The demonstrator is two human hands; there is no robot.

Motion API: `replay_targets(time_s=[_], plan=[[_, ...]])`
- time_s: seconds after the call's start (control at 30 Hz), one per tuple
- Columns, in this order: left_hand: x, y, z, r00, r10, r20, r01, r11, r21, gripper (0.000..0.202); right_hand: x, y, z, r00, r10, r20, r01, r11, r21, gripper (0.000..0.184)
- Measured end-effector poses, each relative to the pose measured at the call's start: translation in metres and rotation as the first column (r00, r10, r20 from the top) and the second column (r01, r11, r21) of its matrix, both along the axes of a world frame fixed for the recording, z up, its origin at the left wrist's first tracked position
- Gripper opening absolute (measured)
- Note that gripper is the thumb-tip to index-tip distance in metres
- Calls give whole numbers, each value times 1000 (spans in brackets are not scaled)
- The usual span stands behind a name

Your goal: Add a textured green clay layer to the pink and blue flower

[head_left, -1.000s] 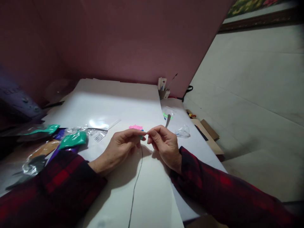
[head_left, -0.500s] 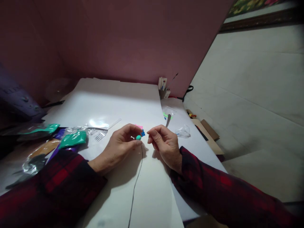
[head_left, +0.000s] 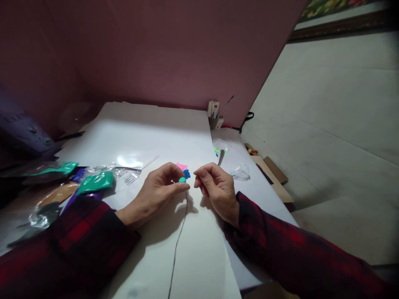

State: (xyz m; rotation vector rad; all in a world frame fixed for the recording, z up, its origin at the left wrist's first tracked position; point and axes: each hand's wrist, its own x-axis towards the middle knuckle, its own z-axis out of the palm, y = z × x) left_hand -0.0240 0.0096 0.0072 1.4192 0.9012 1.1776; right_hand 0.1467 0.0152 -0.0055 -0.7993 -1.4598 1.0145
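Observation:
Between the thumb and forefinger of my left hand point(head_left: 162, 182) is a small ball of turquoise-green clay point(head_left: 182, 180). My right hand point(head_left: 215, 187) is closed in a pinch just to the right of the ball, apart from it. Whatever its fingertips hold, if anything, is too small to make out. Just beyond the hands, a pink textured clay piece point(head_left: 181, 166) and a blue one point(head_left: 186, 173) lie on white paper point(head_left: 205, 249). A dark drawn line point(head_left: 176, 245) runs down that sheet from below the ball.
Bagged green clay point(head_left: 96, 182) and other coloured packets lie at left, near a clear plastic fork point(head_left: 132, 176). A metal handle point(head_left: 221, 157) and crumpled clear plastic point(head_left: 240, 172) are at right. A holder with brushes point(head_left: 215, 116) stands by the wall.
The green ball has turned or shifted slightly in my left fingers, and the left fingertips moved a little, showing more of the pink and blue pieces. My right hand is almost still.

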Motion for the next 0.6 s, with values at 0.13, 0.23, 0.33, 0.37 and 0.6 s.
replay_targets(time_s=[0.13, 0.23, 0.33, 0.37, 0.6], plan=[[-1, -1, 2, 990, 8, -138, -9, 1000, -10, 13, 0, 0, 1, 1000, 9, -9, -9, 1000, -20, 19], [-1, 1, 0, 996, 7, -85, -2, 999, 50, 20, -1, 0, 2, 1000, 14, -21, -15, 1000, -27, 19], [0, 1, 0, 998, 35, -44, -32, 997, 65, 14, 0, 0, 3, 999, 22, -32, -23, 999, -36, 19], [0, 1, 1, 997, 52, -64, -48, 997, 56, 11, 0, -1, 3, 999, 25, -32, -26, 999, -41, 20], [2, -2, 4, 994, 39, -106, -38, 999, 15, 17, 3, 4, 5, 968, 188, -167, -220, 956, -196, 23]])
